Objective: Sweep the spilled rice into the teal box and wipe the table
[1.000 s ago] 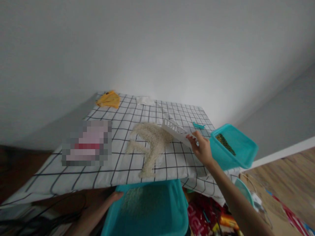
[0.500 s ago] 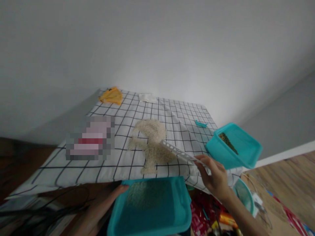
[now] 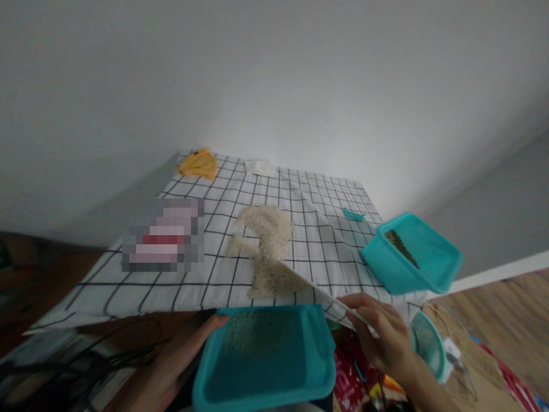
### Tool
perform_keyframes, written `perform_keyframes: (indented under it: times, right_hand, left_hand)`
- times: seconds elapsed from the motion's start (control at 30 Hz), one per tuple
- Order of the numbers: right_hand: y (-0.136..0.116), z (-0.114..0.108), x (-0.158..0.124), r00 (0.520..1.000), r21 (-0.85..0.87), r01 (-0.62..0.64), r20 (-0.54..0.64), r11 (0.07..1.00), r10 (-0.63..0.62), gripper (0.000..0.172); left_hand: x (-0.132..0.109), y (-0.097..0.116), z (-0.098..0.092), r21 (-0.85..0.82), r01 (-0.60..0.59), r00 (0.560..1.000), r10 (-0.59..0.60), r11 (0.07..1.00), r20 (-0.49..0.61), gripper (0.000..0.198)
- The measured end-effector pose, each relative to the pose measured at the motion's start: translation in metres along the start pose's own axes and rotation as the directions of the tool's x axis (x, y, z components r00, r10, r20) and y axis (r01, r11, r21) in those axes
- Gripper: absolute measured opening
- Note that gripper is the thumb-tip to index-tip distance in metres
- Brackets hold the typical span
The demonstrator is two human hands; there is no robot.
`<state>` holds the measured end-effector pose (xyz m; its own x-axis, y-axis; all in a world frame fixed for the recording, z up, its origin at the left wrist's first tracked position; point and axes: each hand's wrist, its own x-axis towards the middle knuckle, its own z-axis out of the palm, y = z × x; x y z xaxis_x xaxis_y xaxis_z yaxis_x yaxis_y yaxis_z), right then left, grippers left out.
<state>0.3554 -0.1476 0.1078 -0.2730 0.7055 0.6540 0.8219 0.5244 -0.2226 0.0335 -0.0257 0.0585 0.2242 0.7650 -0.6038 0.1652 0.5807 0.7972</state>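
Note:
A pile of rice (image 3: 270,229) lies spread over the checked tablecloth (image 3: 223,280), thinning toward the front edge. My right hand (image 3: 380,326) pinches a thin white strip (image 3: 317,288), now seen edge-on, its far end in the front right of the rice. Just below the table edge, a teal plastic bin (image 3: 263,372) is held tilted, with loose rice scattered inside its far part. My left hand (image 3: 201,337) grips this bin at its upper left corner, thumb over the rim; the other fingers are hidden.
At the right table edge leans a second teal bin (image 3: 392,272) with greenish-brown grains. A teal clip-like piece (image 3: 354,214), yellow cloth (image 3: 199,165), white cloth (image 3: 260,167) and blurred-out pinkish item (image 3: 165,234) lie on the table. Colourful packets (image 3: 351,366) and a teal basket (image 3: 429,346) sit lower right.
My right hand has drawn slightly nearer and turned the white strip from its slotted face to its edge. My left hand keeps its hold on the bin. The view has shifted a little.

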Motion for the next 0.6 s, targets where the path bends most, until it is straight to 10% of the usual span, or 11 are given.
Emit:
perform_keyframes:
  times: [0.37,0.6]
  right_hand:
    - [-0.021,-0.01,-0.029,0.99,-0.054,0.113,0.088,0.992,-0.108,0.012]
    - [-0.008,-0.015,0.009,0.994,-0.117,0.015,-0.108,0.993,-0.027,0.019]
  left_hand:
    - [0.013,-0.011,-0.002,-0.091,0.091,0.993,-0.084,0.992,0.083,0.037]
    - [0.015,-0.02,-0.009,-0.083,0.079,0.996,-0.076,0.993,0.045,0.032]
